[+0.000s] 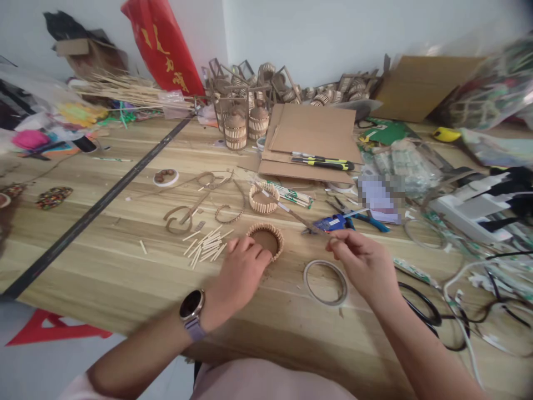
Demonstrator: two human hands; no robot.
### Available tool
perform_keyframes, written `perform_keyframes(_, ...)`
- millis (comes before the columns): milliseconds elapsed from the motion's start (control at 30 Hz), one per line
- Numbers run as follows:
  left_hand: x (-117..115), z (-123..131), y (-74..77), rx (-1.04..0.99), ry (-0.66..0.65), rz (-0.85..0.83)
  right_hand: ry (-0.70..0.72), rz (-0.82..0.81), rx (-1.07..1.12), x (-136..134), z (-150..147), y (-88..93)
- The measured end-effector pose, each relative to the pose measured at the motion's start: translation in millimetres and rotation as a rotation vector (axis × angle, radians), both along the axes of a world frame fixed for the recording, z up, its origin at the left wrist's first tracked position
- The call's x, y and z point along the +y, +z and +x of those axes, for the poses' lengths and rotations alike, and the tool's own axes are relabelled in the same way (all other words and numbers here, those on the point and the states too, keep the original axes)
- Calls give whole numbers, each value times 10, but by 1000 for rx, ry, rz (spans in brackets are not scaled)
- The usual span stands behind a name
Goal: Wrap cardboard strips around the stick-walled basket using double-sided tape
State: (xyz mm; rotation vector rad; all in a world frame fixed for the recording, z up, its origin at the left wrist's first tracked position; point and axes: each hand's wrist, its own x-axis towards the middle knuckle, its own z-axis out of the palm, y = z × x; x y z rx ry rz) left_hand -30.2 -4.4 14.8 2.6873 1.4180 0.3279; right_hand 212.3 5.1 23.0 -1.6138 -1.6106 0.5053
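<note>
1. Table (141, 283): wood-grained, smooth, with a faint sheen.
2. Nearer stick-walled tray (280, 240): matt wood, ribbed outside, smooth inside.
3. Thin strip (297, 215): matt; exact material unclear.
4. Loose sticks (210, 244): bare, matt wood.
5. Stacked sheets (316, 130): matt cardboard.
6. Blue tool (333, 223): smooth plastic body.
7. Watch (192, 305): glossy face, metal-looking rim, matt strap.
8. Clear bag (472, 105): crinkled, glossy plastic.
9. Red bag (160, 44): smooth, cloth or plastic.
</note>
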Motion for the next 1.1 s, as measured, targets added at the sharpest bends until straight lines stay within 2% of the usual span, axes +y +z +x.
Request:
perform_keyframes(133,11,-1,60,-123,1,175,38,11,105,-79,-21,125)
perform_keyframes(300,40,12,334,-258,-60,533,195,65,257,-235,-118,355)
perform_keyframes(467,97,-34,630,-211,-168,481,291,83,333,-363,-138,444)
perform_keyframes(567,17,-107,789,-270,-245,465,305,60,360,-430,-153,443)
perform_keyframes(667,-116,-190,875,-177,-294,468,297,33,323,-499,-209,418)
perform_keyframes(733,-202,-232,863,-75,-297,447,300,8,273,-547,-259,365)
perform_keyframes(833,-324,-247,751,8,-286,360,303,-52,208,-618,-333,220)
perform_keyframes(967,-499,-180,527,-18,-232,157,297,-134,166,-707,-421,19)
perform_keyframes(1100,-629,-91,344,-62,-231,1,289,-164,138,-780,-477,-77)
